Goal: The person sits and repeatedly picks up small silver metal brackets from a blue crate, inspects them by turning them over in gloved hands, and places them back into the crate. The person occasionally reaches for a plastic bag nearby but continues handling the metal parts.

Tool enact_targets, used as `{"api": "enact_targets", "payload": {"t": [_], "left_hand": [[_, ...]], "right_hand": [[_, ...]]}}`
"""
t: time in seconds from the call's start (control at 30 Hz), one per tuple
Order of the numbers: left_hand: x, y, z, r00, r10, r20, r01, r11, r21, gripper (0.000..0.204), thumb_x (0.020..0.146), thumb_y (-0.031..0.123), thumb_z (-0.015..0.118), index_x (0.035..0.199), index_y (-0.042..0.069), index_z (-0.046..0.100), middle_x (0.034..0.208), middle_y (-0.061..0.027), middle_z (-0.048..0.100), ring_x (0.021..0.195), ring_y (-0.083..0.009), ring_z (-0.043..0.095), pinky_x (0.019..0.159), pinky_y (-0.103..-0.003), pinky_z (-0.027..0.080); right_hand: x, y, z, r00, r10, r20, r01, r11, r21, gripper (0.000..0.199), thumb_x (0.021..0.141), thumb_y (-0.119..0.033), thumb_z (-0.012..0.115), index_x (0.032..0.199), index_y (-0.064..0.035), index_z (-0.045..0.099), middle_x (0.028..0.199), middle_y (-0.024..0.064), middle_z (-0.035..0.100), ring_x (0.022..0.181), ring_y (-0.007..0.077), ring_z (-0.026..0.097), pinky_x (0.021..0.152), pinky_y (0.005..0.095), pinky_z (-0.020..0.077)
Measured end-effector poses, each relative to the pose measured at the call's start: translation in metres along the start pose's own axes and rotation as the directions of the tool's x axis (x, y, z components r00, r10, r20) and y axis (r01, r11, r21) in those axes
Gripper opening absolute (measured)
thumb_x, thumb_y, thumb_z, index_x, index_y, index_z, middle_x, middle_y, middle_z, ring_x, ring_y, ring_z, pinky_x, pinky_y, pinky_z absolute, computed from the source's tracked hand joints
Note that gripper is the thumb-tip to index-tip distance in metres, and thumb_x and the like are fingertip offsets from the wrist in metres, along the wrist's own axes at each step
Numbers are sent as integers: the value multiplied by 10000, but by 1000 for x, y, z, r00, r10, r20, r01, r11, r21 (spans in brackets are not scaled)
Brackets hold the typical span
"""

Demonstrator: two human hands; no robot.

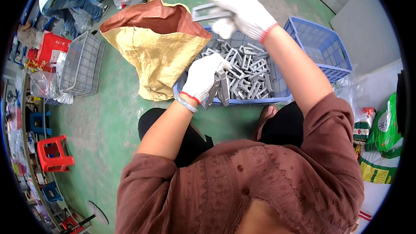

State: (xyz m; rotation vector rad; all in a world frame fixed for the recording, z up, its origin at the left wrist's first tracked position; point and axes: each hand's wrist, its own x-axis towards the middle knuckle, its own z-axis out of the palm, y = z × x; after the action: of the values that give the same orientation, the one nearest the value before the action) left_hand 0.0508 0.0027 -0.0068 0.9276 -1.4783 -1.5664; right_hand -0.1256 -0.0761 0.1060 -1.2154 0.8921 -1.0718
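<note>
My right hand, in a white knit glove with a red cuff, is raised above the far side of a blue plastic crate. Its fingers are closed on a grey metal frame, which points left toward the mouth of a yellow woven sack. Lower and to the left, my gloved left hand grips several grey metal frames over the crate's near left corner. Many more such frames lie in a jumbled heap in the crate. The sack stands open, its reddish-brown lining folded outward.
A second blue crate is at the right, with a grey crate at the left. Beyond it a person bends at the far left. A red stool stands beside shelving. Green bags lie at the right.
</note>
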Motion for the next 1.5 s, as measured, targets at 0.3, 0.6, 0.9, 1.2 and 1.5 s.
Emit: {"api": "enact_targets", "payload": {"t": [0.3, 0.6, 0.9, 1.2, 1.5], "left_hand": [[14, 15, 2, 917, -358, -175, 211, 809, -549, 635, 984, 509, 348, 1032, -33, 674, 672, -129, 643, 529, -232, 574, 471, -345, 453], [31, -19, 10, 949, -316, 1, 173, 517, -838, 348, 964, 388, 472, 856, 87, 609, 873, -106, 655, 810, -267, 618, 787, -398, 540], [24, 6, 45, 982, -81, 170, 55, 987, 152, 284, 942, 81, 505, 1222, 65, 556, 1158, -131, 614, 1047, -313, 620, 945, -402, 492], [22, 37, 70, 948, 160, 276, -317, 566, 761, 408, 955, -28, 362, 1323, 39, 524, 1147, -183, 641, 1095, -289, 621, 964, -358, 474], [43, 14, 25, 969, -213, -126, 229, 965, 132, 388, 1015, 388, 503, 1185, 74, 657, 987, -89, 651, 782, -164, 633, 710, -279, 526]], "right_hand": [[42, -17, 43, 949, -86, 304, 303, 520, -799, 641, 904, -491, 633, 1360, -57, 507, 1285, 193, 587, 1142, 276, 574, 930, 383, 490], [-130, 97, 22, 984, -149, 99, 178, 775, -606, 1325, 584, -514, 893, 1552, 8, 154, 1538, 284, 321, 1414, 353, 378, 1146, 377, 345], [-175, 109, -9, 973, 203, -110, -167, 948, 271, 830, 623, 41, 792, 1363, -89, 438, 1088, 76, 651, 858, 177, 651, 532, 333, 562], [-189, 71, -43, 955, 279, -97, -269, 958, 99, 522, 671, -20, 782, 1150, -8, 575, 865, 110, 673, 626, 175, 636, 426, 317, 540], [-256, 7, -182, 918, 302, -257, -319, 948, -24, 613, 690, 32, 739, 1267, -35, 542, 902, 107, 665, 610, 163, 635, 425, 306, 489]]}}
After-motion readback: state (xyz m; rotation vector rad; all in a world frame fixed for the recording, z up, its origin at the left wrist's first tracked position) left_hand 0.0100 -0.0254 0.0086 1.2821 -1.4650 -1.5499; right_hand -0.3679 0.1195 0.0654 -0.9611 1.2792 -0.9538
